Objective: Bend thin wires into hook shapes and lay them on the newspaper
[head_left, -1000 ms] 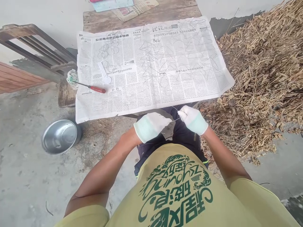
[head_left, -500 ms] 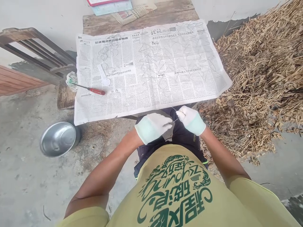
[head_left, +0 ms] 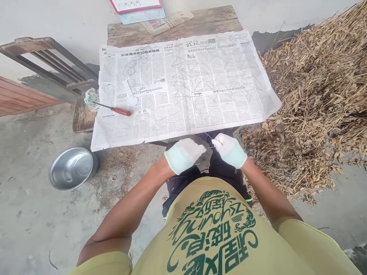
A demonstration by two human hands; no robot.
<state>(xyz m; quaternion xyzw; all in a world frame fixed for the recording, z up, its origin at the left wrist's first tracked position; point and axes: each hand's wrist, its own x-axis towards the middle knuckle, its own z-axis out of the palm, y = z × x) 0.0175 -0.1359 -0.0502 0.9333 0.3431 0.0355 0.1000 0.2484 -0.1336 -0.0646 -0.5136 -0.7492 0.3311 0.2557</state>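
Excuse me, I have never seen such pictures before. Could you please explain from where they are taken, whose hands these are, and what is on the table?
There is no robot here. All the pictures come from one camera worn on a person's head, looking forward and down, so you see that person's own arms and gloved hands.

The left hand and right hand hold a thin wire between them, just in front of the table.

On the table lies a spread newspaper. On it are a red-handled screwdriver, its shaft reaching past the paper's left edge, and a white spoon-like object. Many thin outlines also show there; I cannot tell whether they are wire or drawn.
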